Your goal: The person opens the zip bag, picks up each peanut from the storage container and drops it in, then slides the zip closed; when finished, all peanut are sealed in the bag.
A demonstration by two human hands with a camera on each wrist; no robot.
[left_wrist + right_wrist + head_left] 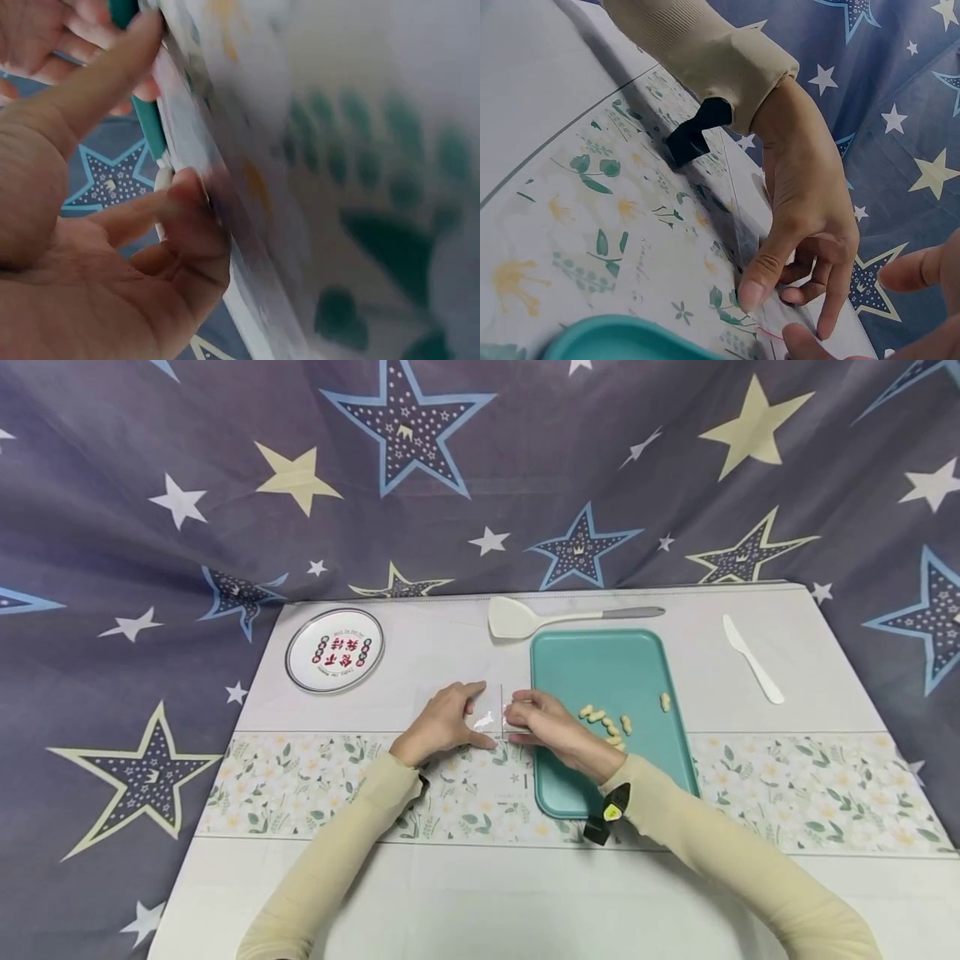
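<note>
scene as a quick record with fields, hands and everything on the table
left hand: left hand at the left of the clear plastic, thumb and index finger spread
right hand: right hand at the plastic's right side, grip unclear
tray: teal tray, partly under the right hand
on tray: peanuts, one apart near the right edge
beyond tray: white spatula, grey handle
right of tray: white knife
far left: round plate, red characters
backdrop: star-print cloth
</note>
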